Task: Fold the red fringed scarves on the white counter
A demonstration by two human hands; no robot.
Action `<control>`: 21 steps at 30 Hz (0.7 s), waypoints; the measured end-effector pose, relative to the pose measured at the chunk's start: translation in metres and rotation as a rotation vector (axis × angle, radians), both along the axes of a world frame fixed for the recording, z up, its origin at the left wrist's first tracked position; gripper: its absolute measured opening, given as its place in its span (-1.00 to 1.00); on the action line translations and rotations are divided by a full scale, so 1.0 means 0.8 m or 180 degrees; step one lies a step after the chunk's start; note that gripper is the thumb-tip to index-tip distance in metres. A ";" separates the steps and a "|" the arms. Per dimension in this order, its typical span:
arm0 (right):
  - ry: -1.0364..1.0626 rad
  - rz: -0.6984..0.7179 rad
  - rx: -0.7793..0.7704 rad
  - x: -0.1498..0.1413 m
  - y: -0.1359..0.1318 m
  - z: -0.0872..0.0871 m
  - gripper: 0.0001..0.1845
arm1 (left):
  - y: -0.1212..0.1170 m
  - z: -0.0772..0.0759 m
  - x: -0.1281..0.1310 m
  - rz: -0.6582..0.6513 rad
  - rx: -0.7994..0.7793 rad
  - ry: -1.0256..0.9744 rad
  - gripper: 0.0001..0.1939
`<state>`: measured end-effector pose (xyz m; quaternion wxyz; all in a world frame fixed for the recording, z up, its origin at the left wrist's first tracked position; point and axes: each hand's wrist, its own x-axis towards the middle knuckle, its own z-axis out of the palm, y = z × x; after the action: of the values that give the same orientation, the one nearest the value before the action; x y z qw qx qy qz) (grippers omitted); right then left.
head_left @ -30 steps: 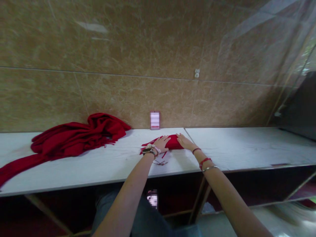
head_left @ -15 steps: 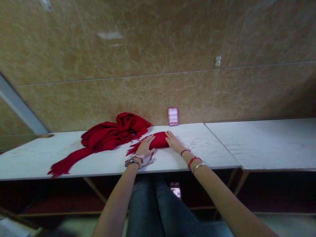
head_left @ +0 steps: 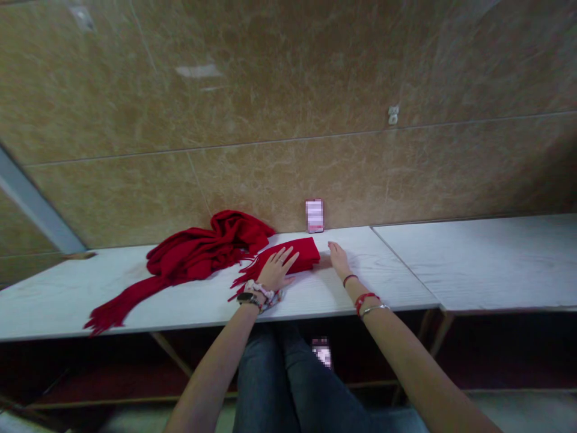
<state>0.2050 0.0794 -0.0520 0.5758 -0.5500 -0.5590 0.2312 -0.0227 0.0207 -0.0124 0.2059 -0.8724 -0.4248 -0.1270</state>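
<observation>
A folded red scarf (head_left: 307, 251) lies flat on the white tabletop, its fringe at the left end. My left hand (head_left: 276, 269) rests on it with fingers spread, covering part of the middle. Just past the scarf's right end is my right hand (head_left: 339, 260), apart from the cloth, turned edge-on with its fingers stretched out and nothing visible in it. Left of both hands a second red scarf (head_left: 189, 255) lies in a loose heap, one fringed end trailing towards the front edge.
A phone (head_left: 314, 216) leans upright against the tan tiled wall (head_left: 288, 108) at the back. The white table (head_left: 396, 282) has a seam right of my right hand. Dark open shelves (head_left: 112, 367) lie below its front edge, around my legs.
My right hand has come off the folded scarf and moved right, baring its right end. My left hand has shifted slightly right and still lies on the cloth.
</observation>
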 end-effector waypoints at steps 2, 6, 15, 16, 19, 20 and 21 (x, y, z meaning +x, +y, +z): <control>-0.0039 0.0062 0.0055 -0.005 -0.002 0.000 -0.63 | 0.008 0.000 0.006 0.0112 -0.0095 -0.0081 -0.28; -0.0271 0.0138 0.0397 -0.015 -0.014 0.006 -0.64 | 0.014 0.003 0.004 0.0093 -0.0197 -0.0341 -0.27; -0.2139 0.0939 0.1973 -0.066 -0.060 0.043 -0.67 | 0.012 -0.009 -0.072 0.0284 -0.0224 -0.2050 -0.39; -0.2419 0.1061 0.1961 -0.077 -0.062 0.051 -0.68 | 0.015 -0.012 -0.081 0.0318 -0.0237 -0.2316 -0.43; -0.3175 0.1438 0.1879 -0.114 -0.062 0.077 -0.67 | 0.021 -0.019 -0.104 0.0598 -0.0143 -0.3167 -0.49; -0.3384 0.1571 0.1857 -0.126 -0.060 0.085 -0.66 | 0.021 -0.020 -0.109 0.0733 -0.0108 -0.3398 -0.51; -0.3567 0.1695 0.1821 -0.137 -0.059 0.091 -0.65 | 0.020 -0.022 -0.112 0.0874 -0.0087 -0.3577 -0.51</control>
<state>0.0954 0.0322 0.0207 0.2457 -0.2566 -0.9281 -0.1116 -0.1127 0.0371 -0.0298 -0.0479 -0.6104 -0.5799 -0.5375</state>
